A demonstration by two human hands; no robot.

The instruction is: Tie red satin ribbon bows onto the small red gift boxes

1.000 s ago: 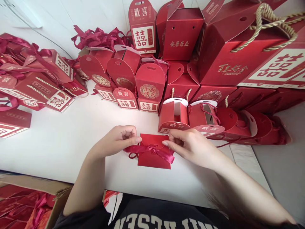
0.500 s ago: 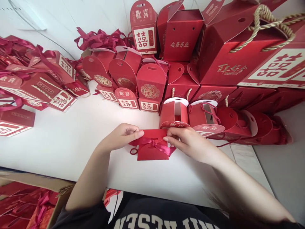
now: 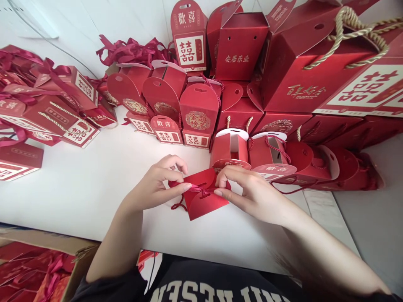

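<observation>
Red gift box sits askew near the tabletop's front edge; the left hand, loosely curled, pinches 1 side of its ribbon, the right hand the other. Bow-tying seems underway; next calls for an even pull.

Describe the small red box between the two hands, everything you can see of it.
The small red box is plain, smooth and flat-faced, and looks like card, with slots in its upper face. A shiny pinkish-red ribbon is knotted across its middle, pinched on one side by the left hand and on the other by the right hand. A dark red cord loops out at its left. It sits askew at the white tabletop; its underside is hidden.
</observation>
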